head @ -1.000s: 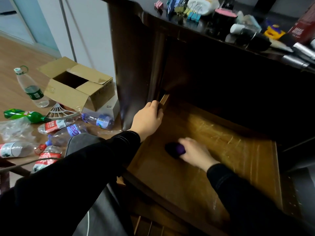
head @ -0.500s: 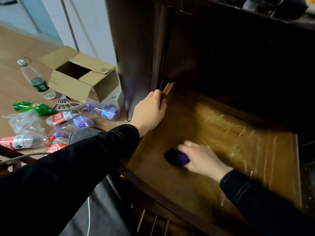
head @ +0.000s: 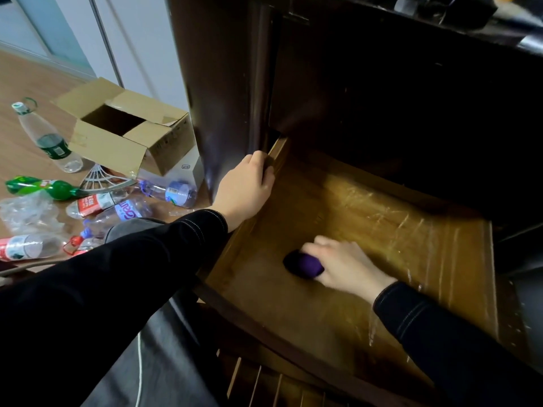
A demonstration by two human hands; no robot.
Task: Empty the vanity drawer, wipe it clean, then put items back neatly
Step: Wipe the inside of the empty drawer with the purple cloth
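Observation:
The wooden vanity drawer (head: 411,230) is pulled out, its bare bottom streaked and shiny. My right hand (head: 343,265) grips a bunched purple cloth (head: 304,264) and presses it on the drawer floor, left of centre. My left hand (head: 246,189) curls over the top edge of the drawer's left wall near the back corner, beside the dark vanity side panel (head: 223,98). Nothing else lies inside the drawer.
On the floor at left sit an open cardboard box (head: 123,133), a white box (head: 188,171) and several empty plastic bottles (head: 97,201). Items crowd the vanity top (head: 470,13) at the upper right. The drawer's dark front rail (head: 264,327) runs across below.
The view dropped, so the vanity top has mostly slid out of frame. My right hand with the cloth stays left of centre on the drawer floor. My left hand keeps its hold.

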